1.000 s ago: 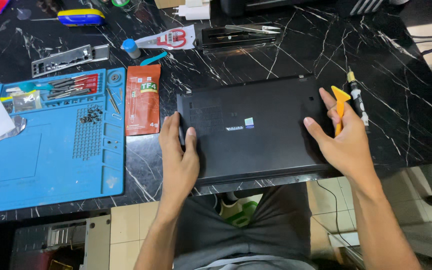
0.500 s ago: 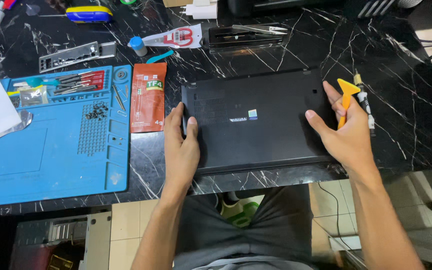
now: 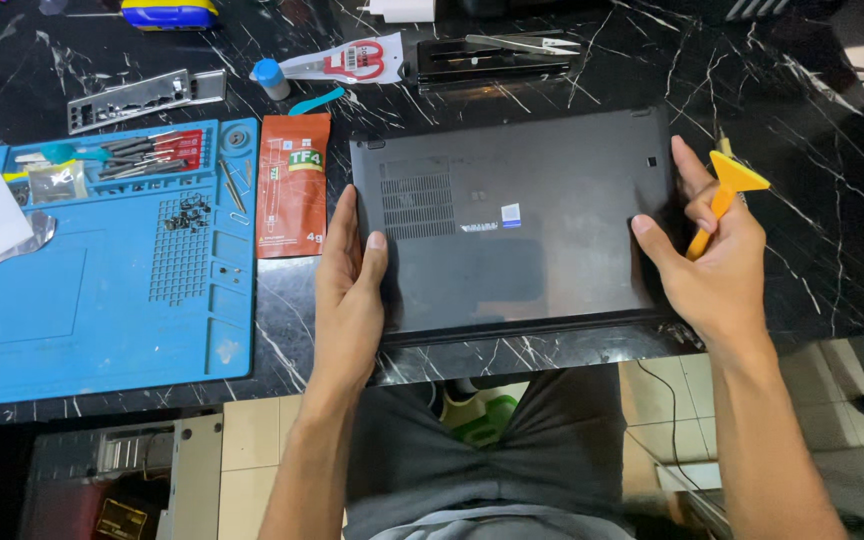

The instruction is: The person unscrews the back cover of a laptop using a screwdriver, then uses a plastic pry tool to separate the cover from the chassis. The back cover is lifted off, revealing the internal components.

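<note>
Our left hand (image 3: 347,290) lies flat and unclenched, palm against the left edge of the matte black laptop lying upside down (image 3: 517,225), thumb and fingers resting on its bottom cover. Our right hand (image 3: 717,265) is closed round the orange plastic pry tool with a flat wedge tip (image 3: 724,195), wedge pointing to 12 o'clock, while the forefinger and thumb press on the laptop's right edge at 3 o'clock.

The laptop sits at the near edge of the black white-veined marble tabletop (image 3: 802,90), squarely before us. Its bottom cover looks seated all round; we see no open seam. The pry tool is not yet at any edge.

At 9 o'clock of the laptop lies an orange-red flat sachet (image 3: 292,185), beyond it the blue silicone work mat (image 3: 82,310) carrying a small heap of dark screws (image 3: 187,212). We judge the screws are out and the cover's prying remains to do; whether they came from this cover we cannot tell

At 12 o'clock lie a white squeeze tube with a blue cap (image 3: 327,62) and metal tweezers (image 3: 522,43)
</note>
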